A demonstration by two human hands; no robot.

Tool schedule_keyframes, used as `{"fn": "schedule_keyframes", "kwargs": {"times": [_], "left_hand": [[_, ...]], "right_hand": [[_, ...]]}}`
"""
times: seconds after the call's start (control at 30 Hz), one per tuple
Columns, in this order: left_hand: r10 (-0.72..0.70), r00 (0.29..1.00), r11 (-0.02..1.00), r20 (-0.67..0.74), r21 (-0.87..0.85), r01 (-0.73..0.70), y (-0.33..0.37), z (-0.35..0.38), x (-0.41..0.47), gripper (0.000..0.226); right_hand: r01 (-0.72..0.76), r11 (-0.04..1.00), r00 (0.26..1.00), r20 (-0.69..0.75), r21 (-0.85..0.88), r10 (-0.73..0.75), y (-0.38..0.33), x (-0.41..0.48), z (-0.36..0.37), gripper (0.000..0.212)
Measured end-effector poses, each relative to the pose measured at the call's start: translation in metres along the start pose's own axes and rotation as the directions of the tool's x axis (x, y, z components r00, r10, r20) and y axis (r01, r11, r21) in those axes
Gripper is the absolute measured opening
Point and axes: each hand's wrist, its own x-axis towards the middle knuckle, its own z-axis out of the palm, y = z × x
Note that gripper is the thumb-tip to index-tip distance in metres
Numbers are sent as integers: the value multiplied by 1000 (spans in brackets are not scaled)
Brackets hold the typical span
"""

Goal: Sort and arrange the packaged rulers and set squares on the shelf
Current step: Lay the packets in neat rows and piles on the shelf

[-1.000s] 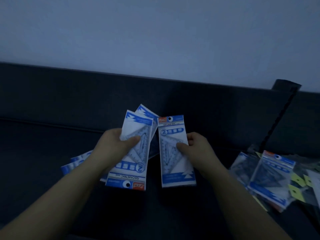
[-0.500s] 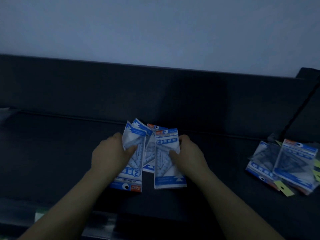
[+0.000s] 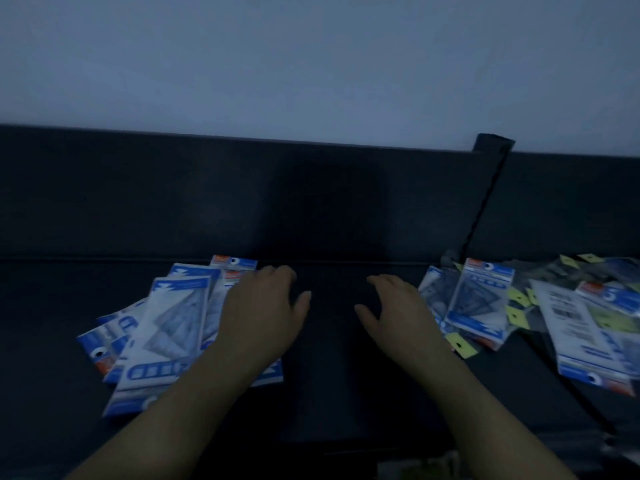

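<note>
A fanned pile of blue-and-white set square packets (image 3: 166, 327) lies on the dark shelf (image 3: 332, 341) at the left. My left hand (image 3: 263, 310) hovers over the pile's right edge, fingers relaxed, holding nothing. My right hand (image 3: 394, 310) is spread over the bare shelf beside a second heap of packets (image 3: 479, 303) on the right, its fingers loose and empty. Whether either hand touches a packet is unclear in the dim light.
The shelf's dark back panel (image 3: 311, 202) rises behind the packets, with a pale wall above. A slotted black upright (image 3: 485, 195) stands at the right rear. More packets with yellow tags (image 3: 588, 327) lie at the far right. The shelf's front edge runs below my forearms.
Both hands let go of the packets they held a second ago; those packets now lie in the left pile. My hands have moved apart, the right one toward the right heap.
</note>
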Motion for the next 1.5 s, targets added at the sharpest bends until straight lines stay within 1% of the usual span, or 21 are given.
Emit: {"fn": "schedule_keyframes", "kwargs": {"times": [0.07,0.13,0.23,0.3,0.33,0.4,0.5,0.6,0.7,0.77,0.83,0.87,0.93,1.0,1.13,1.2,1.27,1.33,1.37,1.43,1.5], "left_hand": [[41,999,999,33,20,-41,28,15,11,39],[75,992,997,101,-5,-75,58,30,20,38],[111,968,993,226,-66,-99,100,55,33,37],[122,944,988,308,-128,-86,125,72,41,35],[121,929,985,351,-155,-70,135,80,46,34],[106,895,982,433,-190,-25,153,95,54,35],[62,862,981,503,-190,40,167,111,63,42],[16,856,986,517,-152,73,170,120,68,48],[2,862,989,506,-127,72,169,127,68,48],[2,873,989,487,-132,72,167,131,68,43],[3,882,980,471,-176,91,165,130,70,30],[-2,883,975,469,-196,107,163,130,72,27],[-19,882,975,471,-189,121,160,129,74,31],[-44,876,985,480,-125,117,161,129,74,38],[-96,872,995,480,26,95,172,133,74,53],[-107,872,994,478,65,87,178,135,75,64],[-126,862,992,491,70,105,184,135,76,77],[-149,849,988,508,112,106,190,135,77,88],[-166,839,985,518,129,115,192,136,77,89],[-195,816,981,545,98,169,192,137,81,77],[-176,806,975,565,-12,221,185,135,84,51]], "right_hand": [[-54,998,998,18,-42,55,32,-2,-13,52],[-112,991,992,47,-78,115,65,-3,-25,49],[-191,971,977,67,-146,202,113,-8,-40,38],[-226,956,967,75,-186,243,141,-10,-45,28],[-228,954,964,89,-196,249,153,-11,-47,25],[-200,961,965,134,-193,228,173,-12,-46,25],[-82,989,973,203,-127,107,187,-10,-41,32],[31,998,972,234,-59,-17,187,-6,-42,40],[82,996,955,288,-33,-69,188,-2,-46,43],[128,991,945,309,-36,-111,191,-2,-47,46],[185,978,933,329,-93,-145,198,-2,-46,50],[194,972,930,340,-135,-138,202,-2,-47,51],[194,950,935,339,-244,-104,210,0,-54,51],[162,930,945,323,-330,-50,218,1,-63,52],[64,932,963,266,-357,36,234,1,-71,47],[35,945,976,212,-325,37,235,0,-71,42],[8,972,987,160,-237,31,233,-2,-70,40],[-20,994,985,170,-106,37,230,-7,-67,40],[-11,997,983,183,-79,25,230,-9,-66,39],[-8,998,984,175,-63,19,234,-11,-62,36],[-8,998,989,144,-62,17,239,-9,-59,35]]}}
